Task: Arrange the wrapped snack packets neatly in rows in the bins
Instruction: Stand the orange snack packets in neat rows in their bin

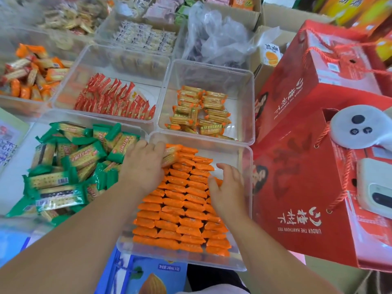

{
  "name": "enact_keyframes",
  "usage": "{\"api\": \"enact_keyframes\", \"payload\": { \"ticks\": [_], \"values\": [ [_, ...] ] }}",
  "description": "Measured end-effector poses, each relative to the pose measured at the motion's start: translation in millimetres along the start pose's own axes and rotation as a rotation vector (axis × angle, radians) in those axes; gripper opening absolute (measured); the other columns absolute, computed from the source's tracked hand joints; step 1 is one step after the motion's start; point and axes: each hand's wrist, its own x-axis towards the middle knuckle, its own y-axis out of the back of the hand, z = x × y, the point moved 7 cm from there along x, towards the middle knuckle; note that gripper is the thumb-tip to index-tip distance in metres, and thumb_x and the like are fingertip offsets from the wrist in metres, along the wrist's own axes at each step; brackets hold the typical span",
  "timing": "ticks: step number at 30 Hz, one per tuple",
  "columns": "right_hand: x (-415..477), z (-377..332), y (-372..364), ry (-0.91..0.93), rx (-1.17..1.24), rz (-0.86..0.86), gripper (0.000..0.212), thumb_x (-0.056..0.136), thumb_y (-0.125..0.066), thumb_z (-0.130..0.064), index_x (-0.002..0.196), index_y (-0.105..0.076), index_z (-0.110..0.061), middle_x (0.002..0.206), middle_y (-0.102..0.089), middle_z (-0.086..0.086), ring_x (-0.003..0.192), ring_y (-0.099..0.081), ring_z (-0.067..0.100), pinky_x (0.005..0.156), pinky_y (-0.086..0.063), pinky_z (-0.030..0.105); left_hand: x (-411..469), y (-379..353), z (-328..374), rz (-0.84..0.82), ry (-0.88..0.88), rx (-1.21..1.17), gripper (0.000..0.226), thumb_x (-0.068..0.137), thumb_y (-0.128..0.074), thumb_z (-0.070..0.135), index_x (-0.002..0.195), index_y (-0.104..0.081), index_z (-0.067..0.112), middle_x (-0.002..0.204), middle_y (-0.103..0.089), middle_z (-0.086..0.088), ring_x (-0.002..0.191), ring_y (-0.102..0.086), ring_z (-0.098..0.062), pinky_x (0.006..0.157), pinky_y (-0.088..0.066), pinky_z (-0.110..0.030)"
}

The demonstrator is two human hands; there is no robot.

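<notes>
Glossy, crinkled orange snack packets (180, 217) lie in overlapping, shingled rows inside a clear, rigid plastic bin (224, 150). The left hand (144, 166) curls round a small stack of packets (170, 158) at the bin's far left corner. The right hand (228, 187) rests on the right-hand row, fingers spread and loosely bent. Green-wrapped biscuit packets (63, 166) sit jumbled just beside

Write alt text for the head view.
Two bare hands work on rows of orange packets in a clear bin: left hand at the far end, right hand touching the rows. Neighbouring bins hold loose green packets and red packets.
</notes>
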Motion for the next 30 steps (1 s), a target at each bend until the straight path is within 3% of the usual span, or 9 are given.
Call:
{"api": "enact_keyframes", "payload": {
  "ticks": [4,6,9,12,16,20,22,26,30],
  "values": [
    [-18,-33,-3,0.1,0.177,-0.143,0.04,0.095,-0.06,-0.044,0.133,-0.049,-0.035,0.129,-0.045,-0.024,0.129,-0.039,0.005,0.1,-0.036,0.015,-21,14,-5,0.112,0.12,-0.41,0.055,0.074,-0.078,0.023,0.124,-0.057,0.017,0.105,-0.063,-0.005,0.093,-0.058,-0.027,0.078,-0.051,-0.043],
    [-24,-41,-5,0.035,0.404,-0.241,0.055,0.087,-0.063,-0.059,0.136,-0.041,-0.047,0.135,-0.042,-0.03,0.132,-0.04,-0.002,0.1,-0.041,0.016,-40,23,-6,0.169,0.184,-0.715,0.046,0.074,-0.08,0.024,0.115,-0.061,0.031,0.098,-0.06,0.007,0.086,-0.059,-0.017,0.069,-0.051,-0.036],
    [-28,-49,-8,-0.034,0.659,-0.397,0.085,0.072,-0.076,-0.066,0.144,-0.033,-0.054,0.145,-0.04,-0.03,0.127,-0.051,-0.003,0.096,-0.053,0.028,-67,15,7,-0.019,0.185,-1.122,0.035,0.077,-0.083,0.032,0.105,-0.064,0.042,0.091,-0.067,0.014,0.081,-0.063,-0.005,0.064,-0.049,-0.021],
    [-29,-50,-10,-0.042,0.599,-0.542,0.066,0.075,-0.082,-0.052,0.129,-0.046,-0.061,0.134,-0.053,-0.023,0.118,-0.06,0.009,0.087,-0.059,0.036,-91,2,26,-0.217,0.138,-1.271,0.033,0.079,-0.083,0.031,0.107,-0.068,0.038,0.094,-0.07,0.016,0.086,-0.064,-0.001,0.07,-0.047,-0.015],
    [-23,-44,-10,-0.043,0.423,-0.533,0.046,0.083,-0.08,-0.037,0.121,-0.054,-0.041,0.115,-0.065,-0.005,0.1,-0.065,0.016,0.076,-0.062,0.04,-105,-9,25,-0.111,0.23,-1.024,0.053,0.074,-0.086,0.04,0.121,-0.062,0.035,0.113,-0.064,0.022,0.108,-0.056,0.002,0.086,-0.042,-0.015],
    [5,-37,39,0.022,0.438,0.1,0.032,0.084,-0.08,-0.027,0.107,-0.059,-0.035,0.108,-0.063,-0.012,0.097,-0.061,-0.002,0.078,-0.049,0.015,-114,-8,14,0.06,0.273,-0.541,0.08,0.069,-0.081,0.06,0.135,-0.057,0.023,0.135,-0.054,-0.002,0.127,-0.046,-0.027,0.104,-0.041,-0.048],
    [15,-33,51,0.066,0.306,0.261,0.032,0.085,-0.078,-0.022,0.103,-0.057,-0.037,0.11,-0.054,-0.007,0.096,-0.055,-0.002,0.077,-0.039,0.003,-121,-17,11,0.051,0.302,-0.445,0.082,0.069,-0.081,0.056,0.137,-0.054,0.02,0.14,-0.05,-0.011,0.131,-0.043,-0.035,0.104,-0.039,-0.056],
    [35,-8,29,-0.041,0.052,0.166,0.023,0.086,-0.071,-0.011,0.1,-0.062,-0.026,0.121,-0.052,0.005,0.097,-0.059,0.02,0.064,-0.035,0.002,-130,-37,10,-0.009,0.301,-0.348,0.094,0.069,-0.082,0.051,0.145,-0.043,0.012,0.149,-0.042,-0.019,0.135,-0.039,-0.041,0.107,-0.037,-0.061],
    [37,29,-11,-0.244,0.01,-0.121,0.029,0.089,-0.063,-0.015,0.116,-0.06,-0.024,0.127,-0.054,0.006,0.089,-0.059,0.015,0.068,-0.046,0.025,-136,-51,11,-0.043,0.268,-0.264,0.105,0.066,-0.085,0.049,0.15,-0.039,0.007,0.155,-0.036,-0.022,0.139,-0.036,-0.042,0.109,-0.036,-0.061]
  ]
}}
